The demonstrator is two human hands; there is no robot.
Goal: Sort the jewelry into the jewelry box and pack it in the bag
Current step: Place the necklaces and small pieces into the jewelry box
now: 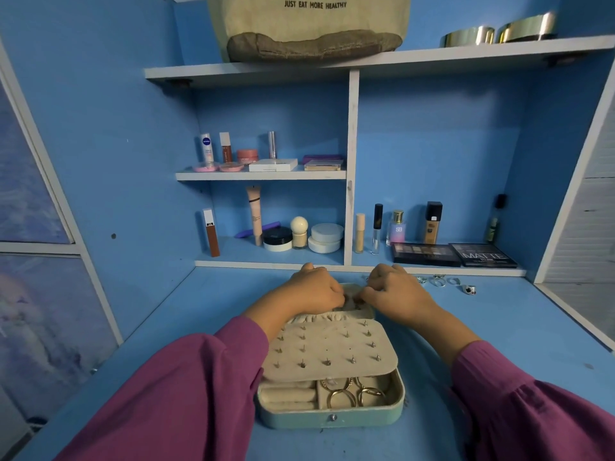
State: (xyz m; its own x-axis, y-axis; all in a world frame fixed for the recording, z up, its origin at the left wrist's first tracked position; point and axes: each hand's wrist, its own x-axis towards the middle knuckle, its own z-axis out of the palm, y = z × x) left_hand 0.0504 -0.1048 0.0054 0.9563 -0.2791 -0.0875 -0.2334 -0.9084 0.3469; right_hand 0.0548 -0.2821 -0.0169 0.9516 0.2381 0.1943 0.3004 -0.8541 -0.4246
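An open pale-green jewelry box [332,417] with cream lining sits on the near blue tabletop [499,327] — its studded earring flap [329,351] lies over gold rings [352,392]. At its far end, left hand [316,289] and right hand [396,289] curl their fingers together, pinching something small I cannot make out. Silver rings [446,282] lie right; a beige canvas bag [309,28] rests on the top shelf.

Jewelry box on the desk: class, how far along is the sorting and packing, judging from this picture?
Done: studs sit in the earring flap and gold hoops lie in the jewelry box. In hand: the left hand and right hand work with curled fingers at the box's far end; what they hold is hidden. Left: rings remain on the desk, the box is open, and the bag sits on the top shelf.
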